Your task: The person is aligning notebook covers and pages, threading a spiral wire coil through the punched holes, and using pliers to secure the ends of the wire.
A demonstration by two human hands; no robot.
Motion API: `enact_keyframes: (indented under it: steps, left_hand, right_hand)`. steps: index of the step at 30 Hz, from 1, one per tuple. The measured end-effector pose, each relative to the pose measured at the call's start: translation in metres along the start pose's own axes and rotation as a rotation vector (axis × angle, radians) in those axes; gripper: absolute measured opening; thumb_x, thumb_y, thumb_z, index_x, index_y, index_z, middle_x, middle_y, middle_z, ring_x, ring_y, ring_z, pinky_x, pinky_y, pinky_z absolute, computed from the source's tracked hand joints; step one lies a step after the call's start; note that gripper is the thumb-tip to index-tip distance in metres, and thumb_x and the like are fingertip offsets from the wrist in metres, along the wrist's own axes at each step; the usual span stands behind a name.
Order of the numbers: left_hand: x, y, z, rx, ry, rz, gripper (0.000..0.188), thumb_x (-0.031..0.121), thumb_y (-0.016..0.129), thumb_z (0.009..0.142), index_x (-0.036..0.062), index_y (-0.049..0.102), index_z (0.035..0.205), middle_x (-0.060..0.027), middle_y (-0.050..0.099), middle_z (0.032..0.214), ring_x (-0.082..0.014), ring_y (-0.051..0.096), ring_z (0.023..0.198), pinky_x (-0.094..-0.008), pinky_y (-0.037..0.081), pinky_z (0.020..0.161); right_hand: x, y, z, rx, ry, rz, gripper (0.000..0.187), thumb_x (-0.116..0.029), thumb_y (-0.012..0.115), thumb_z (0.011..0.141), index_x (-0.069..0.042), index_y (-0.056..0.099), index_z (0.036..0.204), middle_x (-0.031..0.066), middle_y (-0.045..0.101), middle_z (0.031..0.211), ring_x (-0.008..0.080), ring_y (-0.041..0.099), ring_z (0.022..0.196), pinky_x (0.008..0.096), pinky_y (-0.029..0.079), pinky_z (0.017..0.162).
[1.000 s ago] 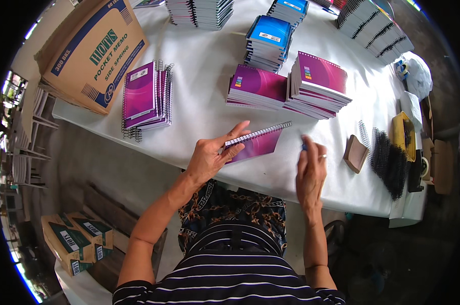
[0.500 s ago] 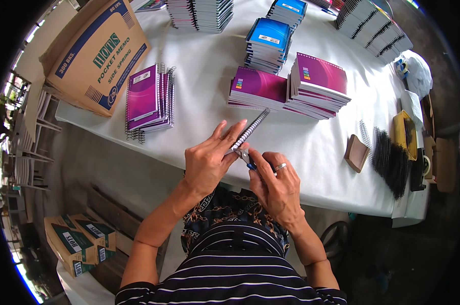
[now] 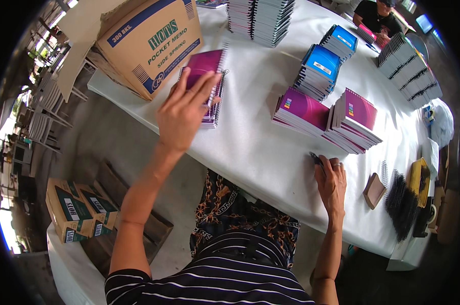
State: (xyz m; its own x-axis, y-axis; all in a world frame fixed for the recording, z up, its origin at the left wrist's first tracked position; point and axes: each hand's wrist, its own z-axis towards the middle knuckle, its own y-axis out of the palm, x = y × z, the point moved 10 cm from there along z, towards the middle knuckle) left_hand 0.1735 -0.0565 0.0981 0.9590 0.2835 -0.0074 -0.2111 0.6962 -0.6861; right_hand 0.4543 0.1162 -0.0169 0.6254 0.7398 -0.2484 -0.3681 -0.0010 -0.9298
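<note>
My left hand (image 3: 181,114) reaches to the left part of the table, closed on a purple spiral notebook (image 3: 204,62). That notebook is over a small pile of similar spiral-bound notebooks (image 3: 209,123); whether it touches the pile is hard to tell. My right hand (image 3: 332,183) rests low near the table's front edge, its fingers around a pair of pliers (image 3: 316,158) with dark jaws pointing away from me. Beyond it are two stacks of purple-covered notebooks, a left stack (image 3: 305,109) and a right stack (image 3: 361,110).
A large cardboard box (image 3: 154,51) stands at the table's left. Blue notebooks (image 3: 321,63) and tall spiral-bound stacks (image 3: 270,23) stand farther back. At right lie a brown block (image 3: 375,191), black spiral coils (image 3: 399,206) and a yellow tray (image 3: 420,175). Another person (image 3: 380,20) sits at the far right.
My hands have parted. The left has carried the purple notebook left to the pile; the right has moved right and down to the table with the pliers. The view has shifted left.
</note>
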Motion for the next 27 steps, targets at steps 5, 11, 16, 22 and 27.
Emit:
enact_keyframes:
  steps: [5, 11, 16, 22, 27]
  left_hand:
    - [-0.046, 0.049, -0.034, -0.409, -0.200, -0.009, 0.064, 0.049, 0.072, 0.076, 0.0221, 0.062, 0.134, -0.0003, 0.060, 0.138, -0.0345, 0.051, 0.132, -0.0417, 0.047, 0.102]
    - [0.012, 0.015, -0.005, -0.142, 0.031, -0.162, 0.062, 0.030, 0.075, 0.082, 0.0097, 0.058, 0.138, -0.0100, 0.053, 0.145, -0.0333, 0.045, 0.138, -0.0457, 0.037, 0.111]
    - [0.051, 0.099, -0.066, -0.575, -0.658, -1.385, 0.059, 0.034, 0.061, 0.099, -0.0009, 0.047, 0.143, -0.0168, 0.053, 0.144, -0.0249, 0.053, 0.131, -0.0463, 0.041, 0.110]
    - [0.112, 0.174, -0.092, -0.966, -1.127, -2.342, 0.072, 0.057, 0.047, 0.099, 0.0011, 0.042, 0.144, -0.0158, 0.058, 0.135, -0.0228, 0.063, 0.116, -0.0418, 0.049, 0.104]
    - [0.120, 0.156, -0.074, -0.903, -0.895, -2.079, 0.057, 0.020, 0.063, 0.097, -0.0010, 0.042, 0.145, -0.0146, 0.055, 0.139, -0.0214, 0.057, 0.125, -0.0391, 0.045, 0.108]
  right_hand:
    - [-0.022, -0.017, 0.009, 0.226, -0.108, -0.012, 0.033, -0.012, 0.073, 0.084, -0.008, 0.065, 0.116, 0.0112, 0.059, 0.112, 0.0309, 0.056, 0.107, 0.0434, 0.043, 0.093]
    - [-0.067, 0.001, 0.087, 0.342, -0.328, 0.000, 0.034, -0.001, 0.066, 0.081, 0.003, 0.064, 0.115, 0.0135, 0.059, 0.115, 0.0322, 0.057, 0.107, 0.0411, 0.049, 0.090]
    - [-0.061, 0.029, 0.087, 0.284, -0.404, -0.088, 0.042, 0.005, 0.064, 0.074, 0.003, 0.065, 0.116, 0.0123, 0.060, 0.104, 0.0309, 0.058, 0.095, 0.0419, 0.049, 0.086]
    - [-0.103, 0.009, 0.033, 0.221, -0.560, 0.045, 0.041, -0.005, 0.061, 0.075, 0.008, 0.063, 0.114, 0.0130, 0.056, 0.108, 0.0290, 0.056, 0.103, 0.0402, 0.048, 0.088]
    - [-0.053, -0.025, 0.006, 0.294, -0.139, 0.455, 0.053, -0.008, 0.081, 0.070, 0.005, 0.062, 0.118, 0.0131, 0.057, 0.116, 0.0306, 0.055, 0.114, 0.0418, 0.046, 0.098]
